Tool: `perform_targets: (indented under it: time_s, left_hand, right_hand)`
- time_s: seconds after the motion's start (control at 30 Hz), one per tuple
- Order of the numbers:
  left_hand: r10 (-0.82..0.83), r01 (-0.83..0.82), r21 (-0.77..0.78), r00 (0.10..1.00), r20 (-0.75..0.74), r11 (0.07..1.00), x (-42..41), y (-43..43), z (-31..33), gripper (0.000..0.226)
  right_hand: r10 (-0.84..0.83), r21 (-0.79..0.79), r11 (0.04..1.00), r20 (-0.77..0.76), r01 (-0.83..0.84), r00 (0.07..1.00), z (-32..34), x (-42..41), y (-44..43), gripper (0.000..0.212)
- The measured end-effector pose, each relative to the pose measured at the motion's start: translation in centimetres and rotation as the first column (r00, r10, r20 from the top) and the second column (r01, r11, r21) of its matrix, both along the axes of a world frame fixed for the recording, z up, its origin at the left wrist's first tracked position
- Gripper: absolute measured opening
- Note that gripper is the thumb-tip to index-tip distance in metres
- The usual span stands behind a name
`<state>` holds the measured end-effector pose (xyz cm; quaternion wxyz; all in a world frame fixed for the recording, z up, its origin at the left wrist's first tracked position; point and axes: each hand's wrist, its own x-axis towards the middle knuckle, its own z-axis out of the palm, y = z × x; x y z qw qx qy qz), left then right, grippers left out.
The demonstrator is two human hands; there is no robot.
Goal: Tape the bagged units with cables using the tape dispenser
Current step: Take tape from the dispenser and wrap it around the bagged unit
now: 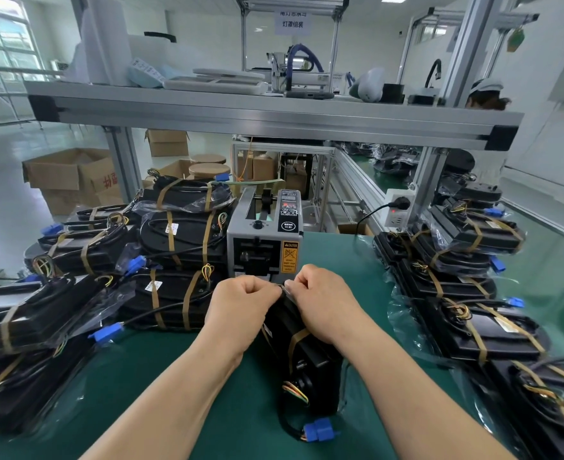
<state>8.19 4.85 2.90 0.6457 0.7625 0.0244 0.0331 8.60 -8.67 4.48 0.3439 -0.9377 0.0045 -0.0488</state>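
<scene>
Left grip: the left grip [245, 302] is clenched, thumb and curled fingers pinching the far top edge of the black bagged unit [310, 356], a dark casing under clear plastic.
Right grip: the right grip [324, 305] pinches the same edge, its knuckles nearly meeting the left; I cannot make out what thin bit sits between the fingertips.
Unit: it lies lengthwise on the green tabletop [207, 386], running from under both grips back towards the person, between the forearms. One tan tape band [296, 340] crosses it just below the right grip.
Cable: coloured wires and a black lead come out at the unit's near end and finish in a blue plastic connector [320, 430] on the tabletop, well behind the grips.
Dispenser: the grey box-shaped tape dispenser [264, 240] stands just beyond the grips with its slot facing them and a yellow caution label [289, 257] on its front.
Left of the grips: a stack of taped bagged units [181, 247], close against the dispenser's side.
Right of the grips: a row of taped bagged units [466, 293] along the tabletop's edge, apart from both grips.
Above: an aluminium frame shelf [274, 117] spans over the dispenser.
</scene>
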Motion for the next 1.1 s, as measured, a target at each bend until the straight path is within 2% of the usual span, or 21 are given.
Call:
perform_targets:
  time_s: [0.2, 0.43, 0.67, 0.87, 1.1]
  left_hand:
    - [0.05, -0.051, 0.045, 0.998, 0.023, 0.998, -0.4, -0.2, -0.2, 0.019]
    - [0.049, -0.061, 0.157, 0.996, 0.08, 0.986, -0.2, 0.1, -0.6, 0.015]
    - [0.046, -0.067, 0.198, 0.993, 0.112, 0.978, 0.1, 0.2, -0.8, 0.017]
    - [0.023, -0.025, 0.087, 0.999, 0.022, 0.996, 0.7, 0.6, -0.6, 0.02]
    - [-0.002, 0.002, 0.093, 1.0, -0.002, 0.996, 1.0, 1.4, -0.4, 0.025]
  right_hand:
    - [-0.006, 0.007, 1.0, 0.003, 0.006, 1.0, 0.0, 0.0, 0.0, 0.029]
    - [0.0, -0.004, 1.0, 0.005, 0.0, 1.0, 0.0, -0.1, 0.1, 0.03]
    - [0.008, -0.019, 1.0, 0.004, -0.008, 1.0, 0.0, -0.2, 0.2, 0.029]
    - [0.013, -0.012, 1.0, 0.01, -0.013, 1.0, -0.1, -0.1, 0.3, 0.028]
    - [0.022, -0.026, 0.999, 0.023, -0.022, 0.999, -0.1, -0.1, 0.6, 0.028]
